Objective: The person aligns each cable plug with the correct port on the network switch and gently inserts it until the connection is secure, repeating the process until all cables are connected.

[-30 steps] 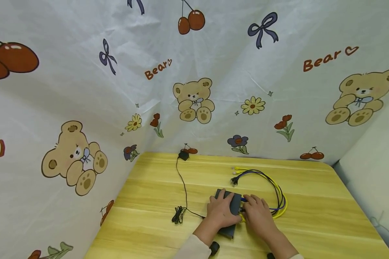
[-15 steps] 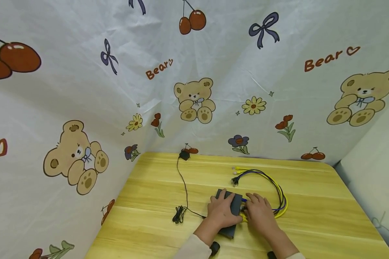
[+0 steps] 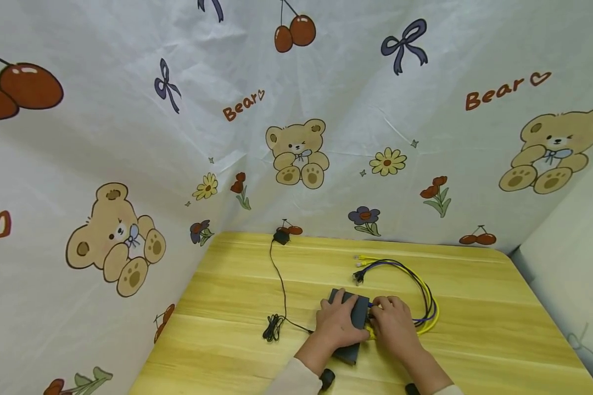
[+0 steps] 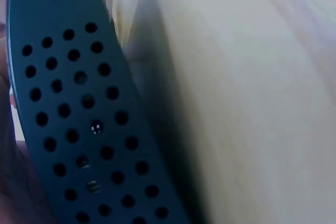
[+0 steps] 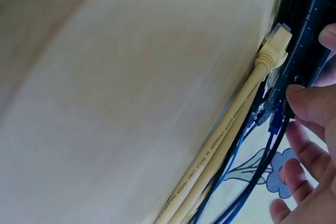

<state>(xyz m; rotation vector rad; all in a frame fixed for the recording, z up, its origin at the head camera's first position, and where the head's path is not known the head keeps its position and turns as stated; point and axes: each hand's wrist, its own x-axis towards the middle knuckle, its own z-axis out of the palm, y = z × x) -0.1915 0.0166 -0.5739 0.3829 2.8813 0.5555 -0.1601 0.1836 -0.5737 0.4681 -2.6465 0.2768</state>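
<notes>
A dark network switch (image 3: 359, 311) lies on the table; its perforated side fills part of the left wrist view. My left hand (image 3: 336, 323) grips it from above, fingers spread over the top and thumb at the port-side edge. My right hand (image 5: 312, 129) pinches the plug end of a black network cable (image 5: 281, 136) against the port side. Its fingers hide most of that plug, so I cannot tell how deep it sits. Beside it a blue plug (image 5: 275, 121) meets the ports. A yellow plug (image 5: 277, 45) with a clear tip lies close to the port face.
Yellow, black and blue cables (image 3: 427, 299) loop right of the switch, their loose yellow ends (image 3: 361, 260) and dark plugs (image 3: 358, 276) lying behind it. A power adapter (image 3: 281, 236) sits at the back edge, its cord bundled (image 3: 274, 327) on the left.
My right fingers have shifted slightly toward the switch and now cover the black plug that showed beside the ports. The left hand has stayed in place on the switch.
</notes>
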